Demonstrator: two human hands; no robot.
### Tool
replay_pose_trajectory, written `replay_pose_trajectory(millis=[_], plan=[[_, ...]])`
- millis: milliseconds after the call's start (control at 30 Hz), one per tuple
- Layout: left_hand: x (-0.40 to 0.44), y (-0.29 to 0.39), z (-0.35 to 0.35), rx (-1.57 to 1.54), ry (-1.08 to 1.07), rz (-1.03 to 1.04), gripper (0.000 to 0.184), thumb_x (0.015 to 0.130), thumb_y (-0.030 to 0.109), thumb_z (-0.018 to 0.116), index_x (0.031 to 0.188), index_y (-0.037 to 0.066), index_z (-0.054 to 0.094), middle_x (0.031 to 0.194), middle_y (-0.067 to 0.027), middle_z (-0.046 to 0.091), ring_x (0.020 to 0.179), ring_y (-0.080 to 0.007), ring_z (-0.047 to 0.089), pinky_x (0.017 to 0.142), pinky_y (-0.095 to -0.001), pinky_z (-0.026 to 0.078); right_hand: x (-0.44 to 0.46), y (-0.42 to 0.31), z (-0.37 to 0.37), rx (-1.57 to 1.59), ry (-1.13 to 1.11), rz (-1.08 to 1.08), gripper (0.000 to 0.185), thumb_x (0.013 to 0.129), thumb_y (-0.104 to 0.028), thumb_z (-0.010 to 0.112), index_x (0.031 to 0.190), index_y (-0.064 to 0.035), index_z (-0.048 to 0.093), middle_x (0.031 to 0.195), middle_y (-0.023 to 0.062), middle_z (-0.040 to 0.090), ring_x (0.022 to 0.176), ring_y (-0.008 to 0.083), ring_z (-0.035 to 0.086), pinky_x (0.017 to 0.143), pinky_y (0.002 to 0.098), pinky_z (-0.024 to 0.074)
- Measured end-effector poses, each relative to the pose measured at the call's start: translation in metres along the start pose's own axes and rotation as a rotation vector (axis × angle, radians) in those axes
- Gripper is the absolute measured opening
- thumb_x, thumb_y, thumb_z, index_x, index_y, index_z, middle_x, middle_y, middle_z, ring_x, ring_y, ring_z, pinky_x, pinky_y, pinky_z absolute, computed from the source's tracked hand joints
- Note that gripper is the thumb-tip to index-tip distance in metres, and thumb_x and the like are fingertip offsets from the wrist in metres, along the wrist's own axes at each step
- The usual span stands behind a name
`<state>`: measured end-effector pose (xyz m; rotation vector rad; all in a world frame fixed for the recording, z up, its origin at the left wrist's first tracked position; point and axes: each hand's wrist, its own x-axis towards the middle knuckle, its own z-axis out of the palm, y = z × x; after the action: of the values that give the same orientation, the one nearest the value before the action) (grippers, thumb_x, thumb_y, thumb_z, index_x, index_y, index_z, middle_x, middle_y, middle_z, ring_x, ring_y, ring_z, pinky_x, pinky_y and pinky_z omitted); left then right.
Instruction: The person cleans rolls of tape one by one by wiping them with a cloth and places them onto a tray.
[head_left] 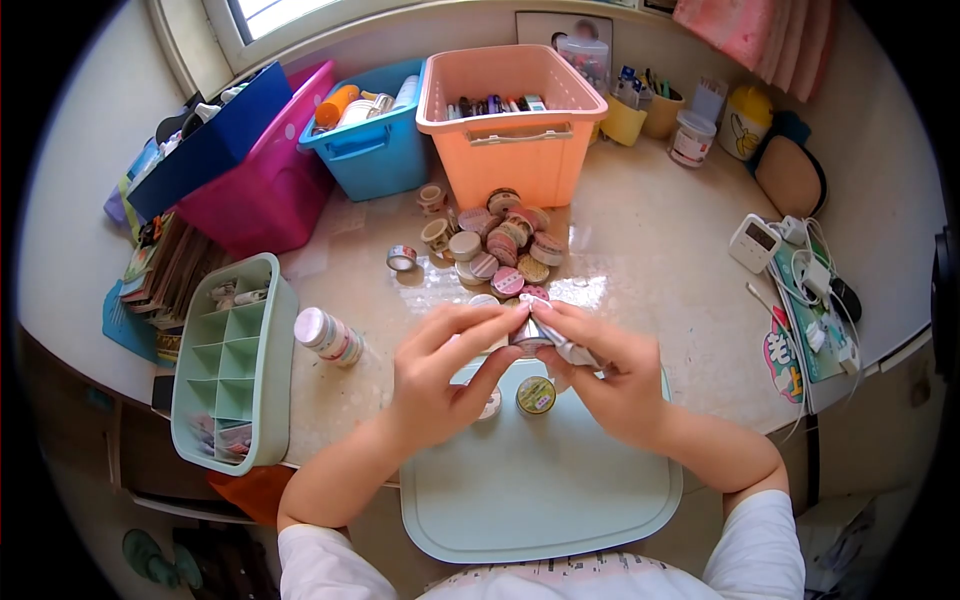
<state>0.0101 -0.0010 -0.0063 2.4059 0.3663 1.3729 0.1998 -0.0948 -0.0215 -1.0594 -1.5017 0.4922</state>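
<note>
My left hand (pixel 440 370) and my right hand (pixel 615 380) meet above the pale green lid (pixel 540 490), fingertips pinched together. Between them is a small roll of tape (pixel 528 338), partly hidden by the fingers. A crumpled white piece (pixel 568 348), tissue or wrapper, sticks out of my right hand; its exact kind is unclear. Below the hands, a roll with a yellow-green label (pixel 536 395) lies on the lid, and a paler roll (pixel 490 404) is half covered by my left hand. Just beyond the fingers spreads a pile of decorative tape rolls (pixel 507 281).
Behind the pile stand an orange bin (pixel 520 165), a blue basket (pixel 375 165) and a magenta bin (pixel 265 200). On the left are a green divided box (pixel 285 320) and a stack of tape rolls (pixel 330 337). White cables (pixel 800 330) and a small clock (pixel 754 243) lie right.
</note>
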Motion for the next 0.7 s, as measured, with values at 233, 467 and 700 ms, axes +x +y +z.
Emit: replay_pose_trajectory(millis=[233,467,700], plan=[[-0.018,-0.007,0.017,-0.550,0.057,-0.346,0.037,0.082,-0.008,0.078,0.117,-0.002,0.066,0.116,-0.0099,0.066,0.098,-0.0117,0.062,0.079,-0.0257,0.048,0.001,-0.005,0.004,0.253,0.067,0.133,0.045,0.089,0.007,0.069,0.132,-0.0059,0.067,0.130,0.0154,0.068,0.112,0.0155,0.067,0.088,0.0266,0.0570],[-0.006,-0.007,0.007,-0.181,0.014,-0.054,0.037,0.082,-0.007,0.077,0.117,0.005,0.074,0.114,-0.0120,0.067,0.079,-0.0123,0.064,0.061,-0.0235,0.048,-0.001,-0.004,0.000,-0.189,0.002,-0.117,0.049,0.086,0.009,0.070,0.132,-0.0067,0.067,0.130,0.0210,0.066,0.112,0.0227,0.070,0.087,0.0288,0.0588],[-0.013,-0.004,0.013,-0.600,0.040,-0.293,0.048,0.086,0.000,0.078,0.131,-0.001,0.061,0.117,-0.0066,0.068,0.101,-0.0129,0.062,0.080,-0.0263,0.046,-0.001,-0.010,0.003,0.423,0.032,0.195,0.047,0.092,0.009,0.065,0.137,-0.0039,0.063,0.134,0.0132,0.066,0.116,0.0164,0.065,0.095,0.0259,0.0533]])
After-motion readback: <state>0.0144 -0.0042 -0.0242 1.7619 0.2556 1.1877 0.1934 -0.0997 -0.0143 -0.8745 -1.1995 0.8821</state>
